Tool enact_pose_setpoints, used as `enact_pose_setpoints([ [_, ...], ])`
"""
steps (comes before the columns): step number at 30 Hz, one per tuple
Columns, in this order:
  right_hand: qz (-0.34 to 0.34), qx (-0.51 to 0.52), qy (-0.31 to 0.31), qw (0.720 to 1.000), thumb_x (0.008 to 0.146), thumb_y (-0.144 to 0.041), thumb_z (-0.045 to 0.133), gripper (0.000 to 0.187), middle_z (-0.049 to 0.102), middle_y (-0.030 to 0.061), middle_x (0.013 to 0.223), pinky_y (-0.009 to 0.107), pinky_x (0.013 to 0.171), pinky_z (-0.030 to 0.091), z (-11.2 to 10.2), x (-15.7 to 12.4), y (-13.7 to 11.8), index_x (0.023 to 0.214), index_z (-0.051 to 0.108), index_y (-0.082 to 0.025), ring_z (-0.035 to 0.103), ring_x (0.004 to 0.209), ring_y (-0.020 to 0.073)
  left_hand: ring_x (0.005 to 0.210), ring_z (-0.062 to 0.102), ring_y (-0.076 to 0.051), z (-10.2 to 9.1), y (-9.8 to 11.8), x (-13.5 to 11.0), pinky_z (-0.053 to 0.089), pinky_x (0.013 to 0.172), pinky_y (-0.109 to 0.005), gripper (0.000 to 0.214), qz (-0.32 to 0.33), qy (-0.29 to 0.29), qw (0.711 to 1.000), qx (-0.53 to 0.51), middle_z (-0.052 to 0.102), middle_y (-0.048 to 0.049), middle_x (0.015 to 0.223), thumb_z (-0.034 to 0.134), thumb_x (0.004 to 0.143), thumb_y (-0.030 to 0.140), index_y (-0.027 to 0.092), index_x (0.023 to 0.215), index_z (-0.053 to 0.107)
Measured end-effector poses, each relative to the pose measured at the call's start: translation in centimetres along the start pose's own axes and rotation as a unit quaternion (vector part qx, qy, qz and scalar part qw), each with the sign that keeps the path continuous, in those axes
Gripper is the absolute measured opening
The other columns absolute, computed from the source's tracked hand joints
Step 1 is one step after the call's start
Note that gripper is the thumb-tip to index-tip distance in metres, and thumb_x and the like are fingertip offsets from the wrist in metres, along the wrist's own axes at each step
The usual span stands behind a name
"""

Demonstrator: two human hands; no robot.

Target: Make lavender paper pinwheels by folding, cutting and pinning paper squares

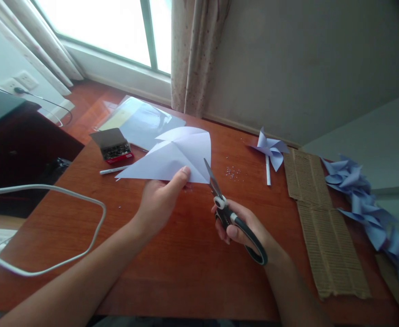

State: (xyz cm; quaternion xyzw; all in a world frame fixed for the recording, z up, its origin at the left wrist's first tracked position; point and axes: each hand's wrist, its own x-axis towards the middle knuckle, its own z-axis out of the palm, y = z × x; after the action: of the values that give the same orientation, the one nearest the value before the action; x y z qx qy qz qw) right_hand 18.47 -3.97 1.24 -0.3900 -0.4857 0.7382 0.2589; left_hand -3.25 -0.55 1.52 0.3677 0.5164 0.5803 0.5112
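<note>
My left hand (163, 195) pinches a pale lilac sheet of paper (172, 159) along its near edge, thumb on top and fingers underneath. The sheet has slits and creases and is raised over the table. In my right hand (240, 222) is a pair of scissors (221, 200) with black and white handles, gripped by the loops. The blades point up and away, with their tips at the paper's right corner. Whether the blades have paper between them, I cannot tell.
A red box of small metal pins (116, 147) and a white paper stick (112, 170) lie at left. Clear plastic sleeves (148, 116) are behind. At right are a finished pinwheel (271, 149), corrugated cardboard (325, 227) and several more pinwheels (366, 200). A white cable (97, 200) loops at left.
</note>
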Motion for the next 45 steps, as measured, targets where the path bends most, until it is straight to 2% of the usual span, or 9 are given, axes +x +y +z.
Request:
enact_pose_setpoints([
  [5,0.025,0.019,-0.017,0.999,0.078,-0.060,0.075,0.059,0.057,0.0006,0.074,0.025,0.054,0.039,0.08,-0.02,0.02,0.115,0.056,-0.018,0.048,0.059,0.0122,0.065,0.056,-0.017,0.01,-0.11,0.03,0.047,0.063,-0.027,0.030,0.004,-0.001,1.000,0.028,0.061,-0.0001,0.065,0.069,0.085,0.038,0.019,0.063,0.062],
  [17,0.007,0.018,-0.008,1.000,0.078,-0.059,0.076,0.058,0.055,-0.0005,0.070,0.022,0.050,0.037,0.32,-0.08,-0.24,0.109,0.056,-0.015,0.046,0.056,0.0103,0.063,0.055,-0.016,0.27,-0.08,-0.08,0.047,0.064,-0.027,0.026,0.014,0.004,0.996,0.086,0.061,0.0018,0.067,0.069,0.082,0.039,0.019,0.069,0.060],
  [25,0.008,0.018,0.000,1.000,0.079,-0.054,0.077,0.056,0.056,0.0001,0.075,0.021,0.051,0.039,0.12,-0.23,0.06,0.113,0.058,-0.014,0.047,0.058,0.0093,0.064,0.056,-0.016,0.26,-0.18,-0.15,0.048,0.065,-0.028,0.026,0.016,-0.002,0.995,0.097,0.061,0.0018,0.066,0.068,0.083,0.039,0.020,0.068,0.059],
  [45,0.015,0.008,0.002,1.000,0.079,-0.055,0.077,0.057,0.055,-0.0002,0.074,0.022,0.053,0.035,0.29,-0.33,-0.12,0.114,0.056,-0.015,0.044,0.060,0.0098,0.062,0.055,-0.016,0.33,0.05,-0.18,0.046,0.063,-0.027,0.027,0.027,-0.004,0.995,0.099,0.060,0.0025,0.063,0.067,0.083,0.036,0.021,0.063,0.058],
])
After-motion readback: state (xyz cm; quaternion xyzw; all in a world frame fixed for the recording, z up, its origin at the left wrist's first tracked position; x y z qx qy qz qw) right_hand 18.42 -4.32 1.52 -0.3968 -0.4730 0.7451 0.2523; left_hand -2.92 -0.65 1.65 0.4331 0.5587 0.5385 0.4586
